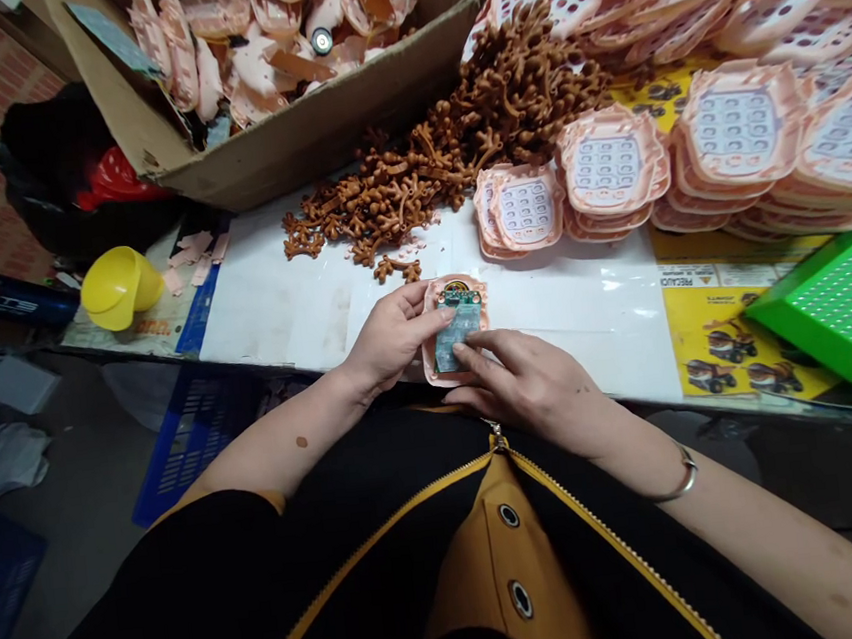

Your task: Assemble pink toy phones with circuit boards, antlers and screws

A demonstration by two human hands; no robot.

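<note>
At the table's front edge, a pink plastic shell (436, 377) is held close to my body. Inside it lies a green circuit board (447, 343) with a greyish sheet over most of it. My left hand (391, 335) grips the shell from the left, its thumb lying on the board and its fingers behind the upper edge. The fingertips of my right hand (517, 371) rest on the board's lower right, with the thumb by the shell's bottom edge. Whether the right fingers pinch anything small is hidden.
Brown branch-shaped plastic pieces (412, 175) are heaped ahead. Stacked pink shells with printed grids (528, 211) stand to the right, near a green perforated tray (847, 309). Behind is a cardboard box (288, 137) of pink parts; a yellow cup-like piece (118, 289) sits left.
</note>
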